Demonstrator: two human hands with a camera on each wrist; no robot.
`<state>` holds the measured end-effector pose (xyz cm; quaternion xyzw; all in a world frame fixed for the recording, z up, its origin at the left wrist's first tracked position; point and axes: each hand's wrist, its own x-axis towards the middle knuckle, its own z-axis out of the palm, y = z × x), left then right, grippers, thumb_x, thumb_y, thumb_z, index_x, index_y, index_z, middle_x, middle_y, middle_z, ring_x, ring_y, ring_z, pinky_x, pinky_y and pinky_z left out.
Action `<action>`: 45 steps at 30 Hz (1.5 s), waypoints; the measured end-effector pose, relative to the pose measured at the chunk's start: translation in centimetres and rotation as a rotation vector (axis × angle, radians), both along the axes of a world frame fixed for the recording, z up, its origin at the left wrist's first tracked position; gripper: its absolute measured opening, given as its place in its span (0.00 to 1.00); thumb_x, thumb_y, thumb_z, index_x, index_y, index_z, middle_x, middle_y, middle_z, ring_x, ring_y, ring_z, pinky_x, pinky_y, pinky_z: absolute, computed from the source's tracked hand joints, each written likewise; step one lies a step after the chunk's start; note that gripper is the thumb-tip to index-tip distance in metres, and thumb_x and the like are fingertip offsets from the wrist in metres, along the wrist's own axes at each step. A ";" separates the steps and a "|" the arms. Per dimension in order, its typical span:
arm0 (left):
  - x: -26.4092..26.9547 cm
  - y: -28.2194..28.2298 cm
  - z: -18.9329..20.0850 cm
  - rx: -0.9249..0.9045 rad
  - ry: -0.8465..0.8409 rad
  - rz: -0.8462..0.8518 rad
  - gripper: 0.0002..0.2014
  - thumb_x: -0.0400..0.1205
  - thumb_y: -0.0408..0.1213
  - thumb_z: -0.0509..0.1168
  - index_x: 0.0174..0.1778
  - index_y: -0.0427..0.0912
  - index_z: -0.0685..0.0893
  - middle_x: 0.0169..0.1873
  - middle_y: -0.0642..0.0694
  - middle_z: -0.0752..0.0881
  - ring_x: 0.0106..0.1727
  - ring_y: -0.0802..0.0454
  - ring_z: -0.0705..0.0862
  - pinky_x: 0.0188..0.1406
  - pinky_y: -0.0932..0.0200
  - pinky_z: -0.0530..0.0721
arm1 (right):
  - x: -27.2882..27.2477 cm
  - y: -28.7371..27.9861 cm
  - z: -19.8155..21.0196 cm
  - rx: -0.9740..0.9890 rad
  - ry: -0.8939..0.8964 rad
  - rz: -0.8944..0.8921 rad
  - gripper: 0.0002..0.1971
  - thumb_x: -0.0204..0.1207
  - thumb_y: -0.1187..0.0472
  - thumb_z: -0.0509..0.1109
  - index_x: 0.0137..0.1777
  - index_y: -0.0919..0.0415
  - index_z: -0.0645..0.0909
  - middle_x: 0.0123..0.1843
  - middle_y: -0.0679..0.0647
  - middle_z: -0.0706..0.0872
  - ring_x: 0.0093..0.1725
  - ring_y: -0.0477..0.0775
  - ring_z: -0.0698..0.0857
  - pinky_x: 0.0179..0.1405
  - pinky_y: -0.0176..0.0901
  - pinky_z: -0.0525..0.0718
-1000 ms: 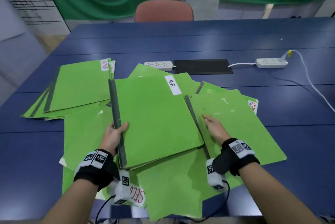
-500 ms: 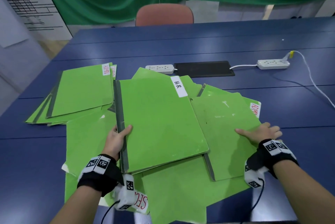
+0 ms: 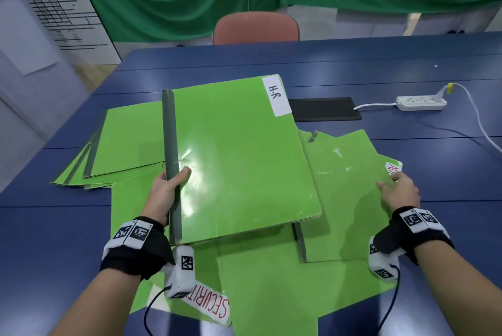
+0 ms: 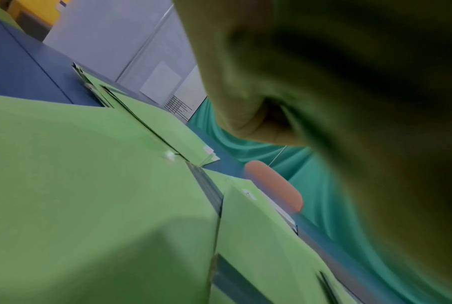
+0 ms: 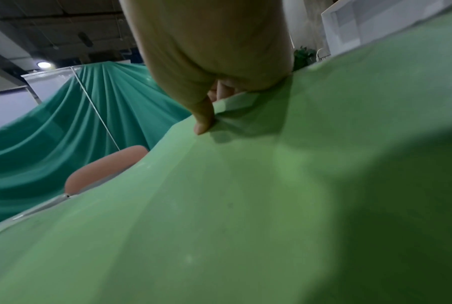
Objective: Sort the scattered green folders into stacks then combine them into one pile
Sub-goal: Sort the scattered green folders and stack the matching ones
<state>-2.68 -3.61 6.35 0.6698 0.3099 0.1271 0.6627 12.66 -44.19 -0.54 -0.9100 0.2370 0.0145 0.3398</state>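
Observation:
Green folders lie scattered on the blue table [image 3: 40, 240]. My left hand [image 3: 168, 189] grips the grey spine of a small pile topped by the folder labelled H.R [image 3: 239, 156] and holds it tilted above the others. My right hand [image 3: 399, 191] pinches the right edge of another green folder [image 3: 345, 194] beside its red-lettered label; in the right wrist view the thumb [image 5: 205, 117] lies on top of that folder [image 5: 219, 205]. A fanned stack of folders [image 3: 127, 145] rests at the left. A folder labelled SECURITY [image 3: 258, 281] lies nearest me, under both.
A black pad [image 3: 326, 108] and a white power strip [image 3: 421, 103] with its cable lie behind the folders. A second strip is hidden behind the raised pile. A red chair [image 3: 255, 28] stands at the far edge, before a green curtain.
My left hand has lifted the H.R pile up and back off the table. My right hand slid from the middle of the right folder to its right edge and took hold there.

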 end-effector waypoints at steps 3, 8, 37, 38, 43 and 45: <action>0.9 -0.4 0.6 0.004 -0.035 -0.032 0.04 0.81 0.39 0.64 0.43 0.45 0.76 0.36 0.50 0.76 0.37 0.55 0.74 0.37 0.62 0.70 | -0.7 1.5 0.2 0.067 -0.025 -0.008 0.20 0.79 0.60 0.67 0.69 0.64 0.74 0.67 0.70 0.79 0.65 0.71 0.78 0.63 0.56 0.75; 2.7 -3.6 -0.5 -0.020 -0.028 -0.130 0.09 0.80 0.38 0.65 0.53 0.42 0.75 0.39 0.50 0.77 0.43 0.51 0.76 0.46 0.60 0.73 | -0.8 5.8 0.4 0.481 -0.093 0.073 0.18 0.79 0.63 0.66 0.68 0.64 0.75 0.37 0.61 0.83 0.32 0.54 0.78 0.36 0.46 0.80; 2.0 -6.5 0.3 0.302 -0.104 -0.028 0.45 0.68 0.40 0.77 0.78 0.38 0.60 0.69 0.46 0.73 0.73 0.48 0.71 0.70 0.60 0.67 | -5.7 11.5 7.0 0.887 -0.257 0.465 0.55 0.44 0.43 0.86 0.72 0.63 0.69 0.66 0.57 0.83 0.66 0.58 0.82 0.69 0.63 0.77; 1.8 -6.5 -0.1 0.284 -0.090 -0.019 0.46 0.68 0.40 0.77 0.78 0.37 0.59 0.71 0.45 0.73 0.73 0.47 0.71 0.69 0.60 0.67 | -5.7 11.5 6.2 0.876 -0.257 0.457 0.58 0.42 0.41 0.87 0.73 0.63 0.69 0.68 0.58 0.82 0.67 0.59 0.81 0.70 0.64 0.76; 2.0 -6.2 -0.3 0.270 -0.096 0.000 0.47 0.68 0.40 0.77 0.79 0.37 0.58 0.71 0.46 0.71 0.71 0.52 0.70 0.68 0.63 0.65 | -6.3 12.1 6.4 0.844 -0.274 0.415 0.48 0.51 0.51 0.86 0.72 0.62 0.70 0.67 0.49 0.80 0.68 0.51 0.78 0.76 0.53 0.69; 2.5 -5.8 0.0 0.246 -0.087 -0.020 0.44 0.69 0.41 0.77 0.78 0.39 0.61 0.64 0.52 0.71 0.65 0.57 0.70 0.67 0.64 0.65 | -6.0 12.1 6.6 0.825 -0.276 0.414 0.40 0.61 0.63 0.82 0.73 0.62 0.68 0.59 0.42 0.80 0.63 0.43 0.79 0.72 0.41 0.70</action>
